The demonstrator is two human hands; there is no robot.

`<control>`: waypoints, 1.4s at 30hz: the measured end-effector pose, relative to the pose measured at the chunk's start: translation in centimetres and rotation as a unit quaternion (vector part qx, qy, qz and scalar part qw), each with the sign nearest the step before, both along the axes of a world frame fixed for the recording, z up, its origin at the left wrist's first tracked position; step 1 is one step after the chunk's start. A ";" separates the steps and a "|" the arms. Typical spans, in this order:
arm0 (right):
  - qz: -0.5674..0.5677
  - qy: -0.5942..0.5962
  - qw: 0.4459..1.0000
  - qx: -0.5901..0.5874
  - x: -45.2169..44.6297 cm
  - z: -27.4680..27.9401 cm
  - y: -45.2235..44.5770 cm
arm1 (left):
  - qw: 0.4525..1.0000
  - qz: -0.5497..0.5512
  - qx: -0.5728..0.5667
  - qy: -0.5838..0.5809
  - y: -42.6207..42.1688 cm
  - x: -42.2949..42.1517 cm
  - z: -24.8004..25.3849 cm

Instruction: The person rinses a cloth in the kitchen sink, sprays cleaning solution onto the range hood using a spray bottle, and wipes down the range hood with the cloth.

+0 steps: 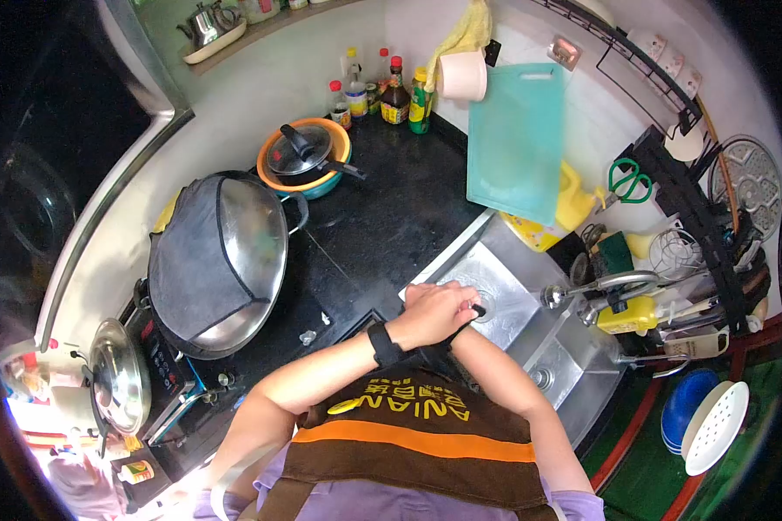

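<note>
My left hand (pixel 439 311), with a black band (pixel 384 346) on its wrist, is closed over my right hand (pixel 463 328) above the near edge of the metal sink (pixel 504 300). The two hands touch and overlap, so most of my right hand's fingers are hidden. A small dark thing (pixel 478 310) pokes out beside the fingers; what it is cannot be made out. Part of a dark strap or object shows near my right wrist.
A covered wok (pixel 202 252) and an orange-rimmed basin (pixel 268 171) with a lidded pan (pixel 297 149) stand left. Bottles (pixel 395 97) line the back. A teal cutting board (pixel 514 139) leans behind the sink; a faucet (pixel 604 282) and utensils are right.
</note>
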State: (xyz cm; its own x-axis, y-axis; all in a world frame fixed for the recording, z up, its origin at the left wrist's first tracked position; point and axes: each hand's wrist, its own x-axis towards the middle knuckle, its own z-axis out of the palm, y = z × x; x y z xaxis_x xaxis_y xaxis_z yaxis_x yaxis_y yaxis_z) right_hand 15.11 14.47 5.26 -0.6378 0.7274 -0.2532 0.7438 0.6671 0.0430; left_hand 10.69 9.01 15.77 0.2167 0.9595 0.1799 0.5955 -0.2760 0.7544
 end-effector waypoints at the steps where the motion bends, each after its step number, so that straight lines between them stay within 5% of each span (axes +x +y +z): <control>1: -0.006 0.012 1.000 -0.006 0.1 0.2 0.9 | 0.998 -0.003 0.026 0.051 -0.1 0.1 -0.6; 7: -0.047 0.085 0.993 0.061 1.7 -3.0 4.4 | 0.992 0.092 0.036 0.080 -1.1 2.5 -2.4; 9: -0.075 0.049 0.995 0.049 1.9 -4.7 5.2 | 0.992 0.103 -0.068 0.026 -0.8 2.4 -2.8; 15: -0.103 -0.124 0.985 -0.065 1.7 -4.4 5.5 | 0.985 0.103 -0.134 0.026 -1.0 2.6 -3.6; 21: -0.126 -0.148 0.980 -0.036 2.0 -3.2 6.2 | 0.982 0.102 -0.074 -0.138 -1.3 4.0 -3.6; 27: -0.160 -0.136 0.976 -0.057 1.8 -3.8 6.1 | 0.988 0.137 -0.062 -0.020 -0.7 3.8 -4.4; 29: -0.108 -0.101 0.988 0.035 2.2 -4.4 5.4 | 0.986 0.152 -0.063 0.012 -1.1 3.9 -4.1; 33: -0.131 -0.181 0.975 -0.004 1.3 -4.1 4.1 | 0.982 0.140 -0.122 0.020 -0.7 3.6 -4.6; 35: -0.076 -0.238 0.968 -0.003 1.4 -3.6 3.2 | 0.993 0.112 0.016 -0.039 -0.6 2.9 -4.9; 37: -0.062 -0.221 0.973 -0.013 1.7 -3.5 2.9 | 0.996 0.092 -0.010 -0.017 -0.2 2.4 -5.7; 39: -0.002 -0.181 0.983 0.019 2.3 -4.3 2.4 | 0.982 0.100 -0.160 -0.019 -0.1 2.4 -6.2; 40: -0.079 -0.210 0.974 0.043 1.8 -9.8 3.8 | 0.983 0.117 -0.138 -0.039 -0.3 2.8 -6.1; 42: -0.078 -0.183 0.980 0.017 2.2 -7.8 4.3 | 0.985 0.124 -0.104 -0.066 -1.2 3.6 -3.8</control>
State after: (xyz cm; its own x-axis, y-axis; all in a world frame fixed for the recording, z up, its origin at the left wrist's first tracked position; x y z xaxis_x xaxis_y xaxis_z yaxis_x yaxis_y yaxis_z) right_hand 17.29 18.73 -2.50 -0.3893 0.8204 -0.4188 0.7670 0.5405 0.3458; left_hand 14.25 7.81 11.98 -0.0411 0.9990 -0.0150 0.5177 0.0341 0.8549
